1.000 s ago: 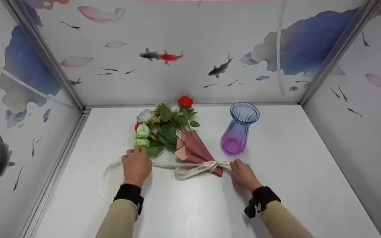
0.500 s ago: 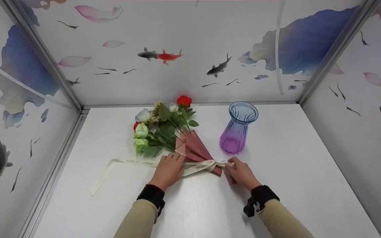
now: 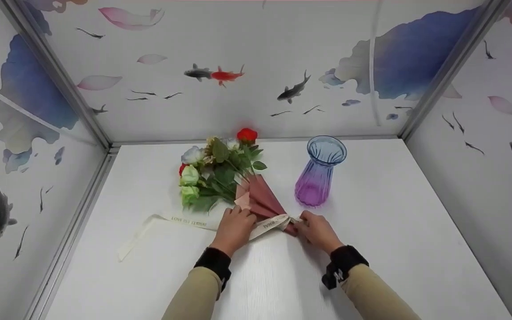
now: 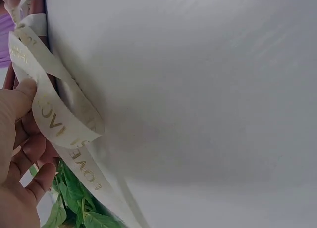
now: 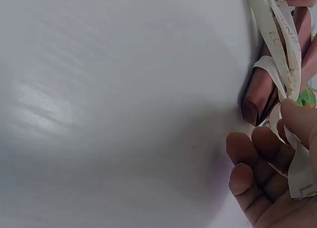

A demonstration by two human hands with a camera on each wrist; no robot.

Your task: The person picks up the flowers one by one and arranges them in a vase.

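My left hand (image 3: 236,226) has swung in from the green roses (image 3: 189,176) to the loop of the ribbon (image 3: 267,228); my right hand (image 3: 319,229) has edged closer to the knot (image 3: 288,218). The ribbon's long tail (image 3: 188,222) lies loose, its end farther left.

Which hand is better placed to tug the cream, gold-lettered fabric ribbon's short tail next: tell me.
Probably the right hand: it pinches the ribbon beside the knot, the tail showing past its thumb. The left hand holds the loop on the knot's other side.
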